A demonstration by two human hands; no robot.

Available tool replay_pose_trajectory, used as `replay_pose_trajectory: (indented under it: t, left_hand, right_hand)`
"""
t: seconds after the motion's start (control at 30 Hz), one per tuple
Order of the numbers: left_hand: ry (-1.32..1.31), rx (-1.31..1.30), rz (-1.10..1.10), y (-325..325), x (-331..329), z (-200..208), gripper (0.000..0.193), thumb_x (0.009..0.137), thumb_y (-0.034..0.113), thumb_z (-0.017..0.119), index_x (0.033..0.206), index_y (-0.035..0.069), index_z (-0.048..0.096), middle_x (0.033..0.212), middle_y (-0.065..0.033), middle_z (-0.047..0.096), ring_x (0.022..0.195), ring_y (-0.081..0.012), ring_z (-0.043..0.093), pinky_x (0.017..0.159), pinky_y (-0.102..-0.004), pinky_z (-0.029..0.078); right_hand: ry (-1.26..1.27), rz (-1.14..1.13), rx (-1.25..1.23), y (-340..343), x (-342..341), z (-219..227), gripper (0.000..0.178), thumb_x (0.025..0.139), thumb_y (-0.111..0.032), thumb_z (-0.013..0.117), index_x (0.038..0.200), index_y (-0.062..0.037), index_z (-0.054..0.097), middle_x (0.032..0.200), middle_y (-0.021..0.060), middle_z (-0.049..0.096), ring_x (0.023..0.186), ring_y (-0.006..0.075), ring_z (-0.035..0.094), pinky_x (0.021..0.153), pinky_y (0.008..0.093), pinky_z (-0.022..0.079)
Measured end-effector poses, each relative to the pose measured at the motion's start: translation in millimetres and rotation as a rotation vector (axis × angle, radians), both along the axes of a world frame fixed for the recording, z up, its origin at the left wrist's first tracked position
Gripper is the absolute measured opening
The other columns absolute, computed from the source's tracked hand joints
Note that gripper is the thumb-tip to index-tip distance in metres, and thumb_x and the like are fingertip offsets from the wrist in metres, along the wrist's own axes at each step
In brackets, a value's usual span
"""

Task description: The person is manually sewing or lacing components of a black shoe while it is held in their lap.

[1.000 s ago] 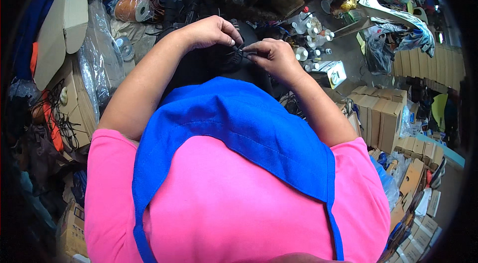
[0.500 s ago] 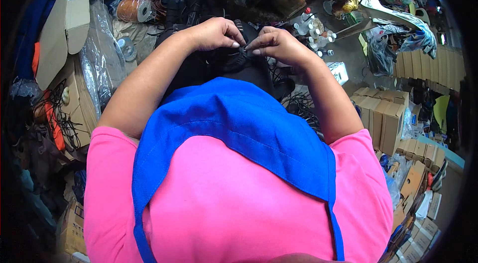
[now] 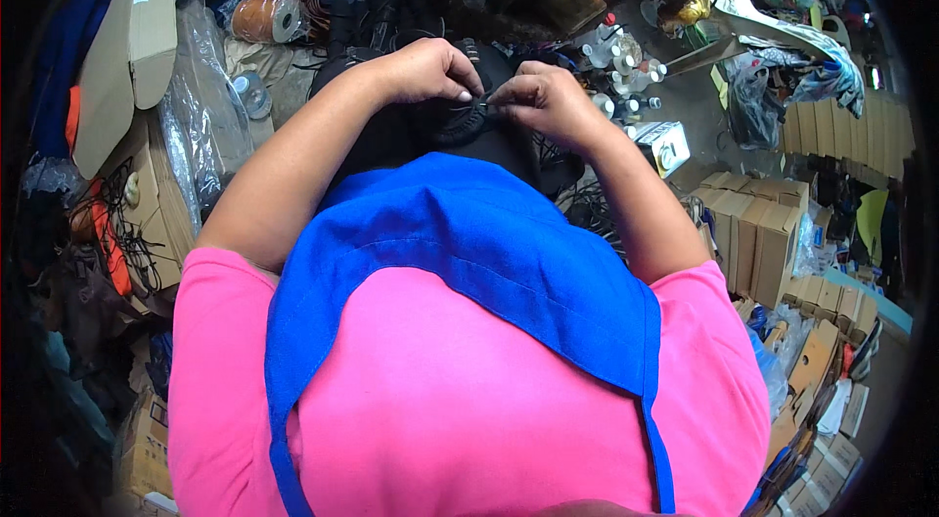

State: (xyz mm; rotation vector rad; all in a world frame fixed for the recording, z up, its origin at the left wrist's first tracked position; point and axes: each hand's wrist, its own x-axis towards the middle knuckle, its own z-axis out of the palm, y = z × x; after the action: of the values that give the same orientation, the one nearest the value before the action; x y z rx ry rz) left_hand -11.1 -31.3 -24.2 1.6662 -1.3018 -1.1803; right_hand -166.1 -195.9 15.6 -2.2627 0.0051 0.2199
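Note:
A black lace-up shoe point(image 3: 458, 129) rests on my dark-clad lap, just beyond the blue apron point(image 3: 460, 214). Over its lacing my two hands nearly meet at the fingertips. My left hand point(image 3: 428, 72) is closed in a pinch, thumb and forefinger at a black shoelace. My right hand point(image 3: 550, 104), coming from the other side, also pinches at the lace. Much of the shoe is hidden under the hands, and the thin lace between the fingers is hard to make out.
To the left stand a cardboard sheet point(image 3: 132, 57), clear plastic wrap point(image 3: 201, 96) and an orange thread spool point(image 3: 264, 20). Several small bottles point(image 3: 626, 62) cluster at the right, near a white tin point(image 3: 663, 147). Cardboard boxes point(image 3: 753, 233) are stacked farther right.
My right hand has turned slightly and its fingers are more bent. My left hand stays at the lacing with little movement.

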Motion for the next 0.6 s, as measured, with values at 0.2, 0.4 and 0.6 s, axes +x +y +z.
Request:
replay_pose_trajectory:
  t: [0.2, 0.4, 0.6]
  left_hand:
    - [-0.005, 0.023, -0.007, -1.0, 0.1, 3.4, 0.023, 0.075, 0.008, 0.069, 0.098, 0.006, 0.069, 0.086, -0.0075, 0.066, 0.084, -0.0174, 0.061, 0.08, -0.0302, 0.047]
    - [0.033, 0.018, -0.012, 5.2, 0.8, 6.2, 0.022, 0.075, 0.009, 0.069, 0.097, 0.007, 0.07, 0.087, -0.0074, 0.066, 0.085, -0.0173, 0.061, 0.081, -0.03, 0.046]
    - [0.005, 0.112, -0.004, -0.4, -3.6, 5.3, 0.022, 0.073, 0.008, 0.069, 0.095, 0.006, 0.069, 0.09, -0.0094, 0.065, 0.089, -0.0188, 0.06, 0.081, -0.0307, 0.046]
  right_hand:
    - [0.02, 0.033, 0.121, -6.0, 0.9, -16.9, 0.013, 0.081, -0.009, 0.065, 0.093, -0.0072, 0.07, 0.086, 0.0052, 0.06, 0.083, 0.0164, 0.059, 0.076, 0.0294, 0.047]
    - [0.252, 0.015, 0.382, -20.2, -2.8, -28.0, 0.023, 0.083, -0.01, 0.064, 0.106, -0.0096, 0.068, 0.091, 0.0035, 0.06, 0.094, 0.0145, 0.054, 0.087, 0.0279, 0.041]
    - [0.151, -0.066, 0.374, 0.4, -2.4, -36.1, 0.02, 0.08, -0.009, 0.067, 0.099, -0.0079, 0.069, 0.086, 0.0023, 0.061, 0.084, 0.012, 0.057, 0.077, 0.0265, 0.045]
